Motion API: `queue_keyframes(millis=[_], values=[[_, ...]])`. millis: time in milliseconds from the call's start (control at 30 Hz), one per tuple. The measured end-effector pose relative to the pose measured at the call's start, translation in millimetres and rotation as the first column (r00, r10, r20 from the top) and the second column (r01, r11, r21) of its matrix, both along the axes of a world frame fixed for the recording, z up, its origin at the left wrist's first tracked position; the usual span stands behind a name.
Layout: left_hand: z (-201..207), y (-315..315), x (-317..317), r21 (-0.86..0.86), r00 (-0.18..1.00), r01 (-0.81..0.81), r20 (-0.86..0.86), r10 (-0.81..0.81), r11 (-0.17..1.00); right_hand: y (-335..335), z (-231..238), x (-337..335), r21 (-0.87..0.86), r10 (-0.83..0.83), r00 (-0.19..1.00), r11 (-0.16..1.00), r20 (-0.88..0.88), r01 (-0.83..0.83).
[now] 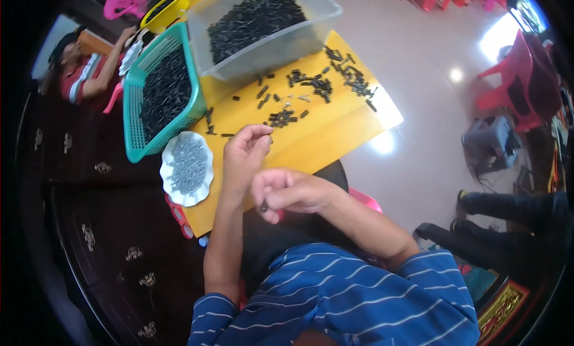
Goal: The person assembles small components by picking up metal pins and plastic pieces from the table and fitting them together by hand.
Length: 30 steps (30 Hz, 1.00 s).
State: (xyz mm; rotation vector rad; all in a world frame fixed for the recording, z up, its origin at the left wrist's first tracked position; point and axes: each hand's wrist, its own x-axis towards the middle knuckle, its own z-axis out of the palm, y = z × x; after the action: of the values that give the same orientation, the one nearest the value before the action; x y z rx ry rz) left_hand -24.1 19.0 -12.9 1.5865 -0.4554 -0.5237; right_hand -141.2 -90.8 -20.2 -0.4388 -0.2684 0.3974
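My left hand (246,147) is over the yellow table, fingers curled to the thumb at the near edge of a loose group of small black cylindrical pieces (282,118). Whatever is in its fingertips is too small to tell from the pieces behind. Closer to my body, my right hand (290,192) is closed, with a small black piece (263,208) showing at its fingertips. To the left of my left hand stands a white scalloped plate (207,180) heaped with small silvery metal parts (189,164).
A green basket (133,116) and a translucent tub (263,54), both full of black pieces, stand on the yellow table (335,128). More black pieces (353,77) lie at its right end. Another person (89,77) sits far left by a yellow basin (161,20). Red chairs (520,77) are at right.
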Motion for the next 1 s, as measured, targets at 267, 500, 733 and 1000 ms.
queue_keyframes(millis=[267, 500, 733, 1000], values=[[-26.8, 2.0, -6.9, 0.352, 0.631, -0.100, 0.745, -0.214, 0.931, 13.6, -12.6, 9.2, 0.027, 0.064, 0.995, 0.997, 0.083, -0.067], [-36.3, -20.9, -0.2, 0.357, 0.419, -0.103, 0.862, -0.285, 0.928, 11.4, -11.7, 6.8, 0.002, 0.045, 0.998, 0.999, 0.043, -0.045], [-30.3, -6.3, 9.0, 0.301, 0.598, -0.138, 0.785, -0.163, 0.944, 10.6, -9.6, 7.5, 0.029, 0.039, 0.999, 0.999, 0.022, -0.039], [-32.8, -14.8, 21.0, 0.338, 0.604, -0.179, 0.779, -0.168, 0.924, 7.9, -6.9, 7.3, 0.014, 0.040, 0.999, 0.999, 0.008, -0.040]])
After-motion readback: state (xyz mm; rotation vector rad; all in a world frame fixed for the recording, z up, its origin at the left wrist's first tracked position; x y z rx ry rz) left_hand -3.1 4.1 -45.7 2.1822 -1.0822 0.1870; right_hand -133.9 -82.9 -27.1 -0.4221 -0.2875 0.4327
